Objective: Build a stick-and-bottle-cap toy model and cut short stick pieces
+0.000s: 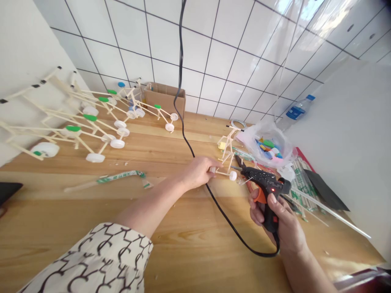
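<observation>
The left hand [198, 173] narrowly pinches a small stick frame [227, 152] with a white bottle-cap wheel [232, 176], right of centre on the desk [91, 244]; the right hand's [282, 221] fingers wrap a black glue gun [265, 181] just beside it.

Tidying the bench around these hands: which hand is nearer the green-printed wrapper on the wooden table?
The left hand is nearer: it is to the right of the green-printed wrapper, holding a small stick frame. The right hand is farther right, gripping a glue gun.
</observation>
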Demonstrator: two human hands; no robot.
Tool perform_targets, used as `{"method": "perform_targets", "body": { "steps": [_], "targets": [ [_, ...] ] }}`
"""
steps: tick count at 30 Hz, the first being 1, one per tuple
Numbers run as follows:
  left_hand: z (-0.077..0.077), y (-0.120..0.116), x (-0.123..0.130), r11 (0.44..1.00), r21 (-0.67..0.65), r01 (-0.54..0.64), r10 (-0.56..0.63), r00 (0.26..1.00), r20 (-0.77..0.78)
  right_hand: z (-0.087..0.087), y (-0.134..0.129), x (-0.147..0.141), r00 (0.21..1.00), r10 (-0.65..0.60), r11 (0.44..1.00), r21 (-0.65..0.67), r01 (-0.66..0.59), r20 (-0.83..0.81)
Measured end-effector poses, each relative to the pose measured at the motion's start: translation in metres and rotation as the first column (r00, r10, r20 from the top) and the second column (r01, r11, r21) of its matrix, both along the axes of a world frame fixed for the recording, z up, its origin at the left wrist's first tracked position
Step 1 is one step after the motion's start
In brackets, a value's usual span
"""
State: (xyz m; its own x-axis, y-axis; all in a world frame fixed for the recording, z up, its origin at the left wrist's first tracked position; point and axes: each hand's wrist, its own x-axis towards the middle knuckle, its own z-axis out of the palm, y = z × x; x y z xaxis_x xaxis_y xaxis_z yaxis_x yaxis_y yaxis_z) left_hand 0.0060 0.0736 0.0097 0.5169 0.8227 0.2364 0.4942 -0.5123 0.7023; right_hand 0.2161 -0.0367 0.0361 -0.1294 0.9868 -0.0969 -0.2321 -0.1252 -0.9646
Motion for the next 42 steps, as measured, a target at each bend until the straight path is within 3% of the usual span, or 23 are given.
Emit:
{"method": "perform_targets", "body": {
  "steps": [13,18,22,24,26,29,31,34,37,42],
  "targets": [
    [-0.001,0.000,0.000,1.000,-0.022,0.004,-0.004,1.000,0.022,-0.004,0.002,-0.002,1.000,-0.005,1.000,-0.003,0.005,-0.015],
    [0.005,0.000,-0.006,1.000,-0.008,-0.016,0.016,0.999,0.045,0.011,-0.002,-0.009,1.000,0.007,1.000,0.024,-0.007,0.000],
    [0.024,-0.007,-0.010,0.998,-0.004,-0.064,0.064,0.988,0.140,0.030,0.001,-0.012,0.998,0.002,0.999,0.044,-0.004,0.055],
    [0.035,-0.014,-0.012,0.997,-0.070,0.012,0.001,0.985,0.172,0.045,0.010,-0.014,0.995,0.017,0.998,0.059,-0.023,0.095],
    [0.043,-0.022,-0.015,0.966,-0.196,0.171,-0.141,0.977,0.159,0.062,0.026,-0.018,0.990,0.039,0.995,0.082,-0.051,0.137],
    [0.050,-0.029,-0.025,0.871,-0.350,0.346,-0.318,0.938,0.135,0.092,0.066,-0.031,0.984,-0.012,0.988,0.152,-0.015,0.179],
    [0.052,-0.029,-0.034,0.895,-0.341,0.287,-0.266,0.958,0.108,0.107,0.100,-0.043,0.986,-0.005,0.982,0.186,-0.026,0.166],
    [0.052,-0.020,-0.049,0.964,-0.263,0.038,-0.024,0.998,0.057,0.116,0.152,-0.063,0.976,0.093,0.985,0.125,-0.120,0.199],
    [0.049,-0.011,-0.059,0.982,-0.155,-0.109,0.109,0.994,-0.005,0.107,0.195,-0.081,0.944,0.112,0.993,0.011,-0.121,0.309],
    [0.041,-0.002,-0.064,0.974,-0.101,-0.203,0.192,0.975,-0.107,0.079,0.238,-0.099,0.879,0.174,0.985,-0.091,-0.148,0.444]
  ]
}}
